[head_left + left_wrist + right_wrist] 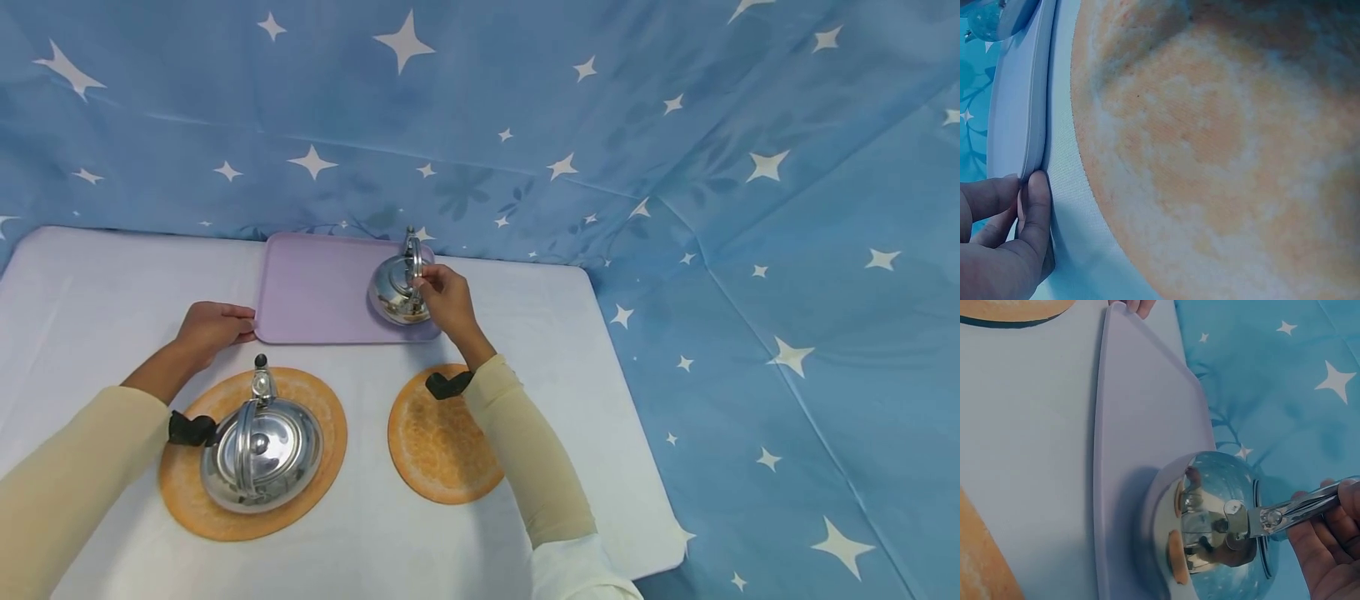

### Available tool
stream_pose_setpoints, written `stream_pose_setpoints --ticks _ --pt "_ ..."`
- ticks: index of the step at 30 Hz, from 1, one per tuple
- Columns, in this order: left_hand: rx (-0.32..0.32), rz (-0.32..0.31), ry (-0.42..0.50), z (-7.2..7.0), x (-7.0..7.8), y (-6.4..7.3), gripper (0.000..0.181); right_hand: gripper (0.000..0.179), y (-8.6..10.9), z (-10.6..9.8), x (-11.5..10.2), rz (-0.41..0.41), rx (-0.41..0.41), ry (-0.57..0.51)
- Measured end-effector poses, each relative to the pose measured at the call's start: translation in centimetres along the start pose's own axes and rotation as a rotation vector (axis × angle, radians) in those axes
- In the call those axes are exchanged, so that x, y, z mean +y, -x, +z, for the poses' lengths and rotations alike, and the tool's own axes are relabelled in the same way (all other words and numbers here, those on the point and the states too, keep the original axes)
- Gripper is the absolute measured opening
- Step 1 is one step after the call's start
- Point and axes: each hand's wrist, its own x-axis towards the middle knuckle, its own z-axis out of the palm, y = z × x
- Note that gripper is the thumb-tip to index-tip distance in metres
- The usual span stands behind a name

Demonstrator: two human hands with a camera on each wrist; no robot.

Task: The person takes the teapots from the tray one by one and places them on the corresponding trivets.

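At the back of the table lies a lilac tray (315,287). My left hand (210,329) pinches its front left corner between thumb and fingers, as the left wrist view shows at the tray rim (1035,119). A small shiny metal kettle (388,293) is at the tray's right end, its spout toward the back wall. With its fingers curled round the kettle's upright handle (1297,509), my right hand (448,302) holds it from the right. In the right wrist view the kettle (1210,531) overlaps the tray and casts a shadow on it.
A larger metal kettle (292,454) stands on an orange round placemat (333,425) at front left, beneath my left forearm. Another orange round placemat (431,442) lies at front centre, partly under my right forearm. Blue star-patterned cloth (465,100) hangs behind the white table (367,517).
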Motion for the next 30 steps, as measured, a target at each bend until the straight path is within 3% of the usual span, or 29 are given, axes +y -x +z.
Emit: stream_pose_setpoints --ticks 9,15,21,28,30 --pt "-0.01 -0.014 0.0 0.6 0.2 -0.1 0.041 0.017 1.0 -1.4 0.3 -0.033 0.018 0.045" --pt "-0.007 -0.012 0.001 -0.1 0.2 -0.1 0.042 0.015 1.5 -1.9 0.0 -0.097 0.039 0.003" --pt "-0.008 -0.005 -0.006 -0.4 0.1 -0.2 0.042 0.016 2.6 -2.6 -0.4 -0.112 0.026 -0.008" --pt "-0.011 -0.003 -0.012 -0.3 0.2 -0.1 0.041 0.018 5.4 -3.8 -4.4 -0.125 -0.015 0.006" --pt "-0.011 -0.004 -0.013 -0.2 0.3 -0.1 0.041 0.019 5.8 -4.1 -4.6 -0.134 -0.016 0.013"
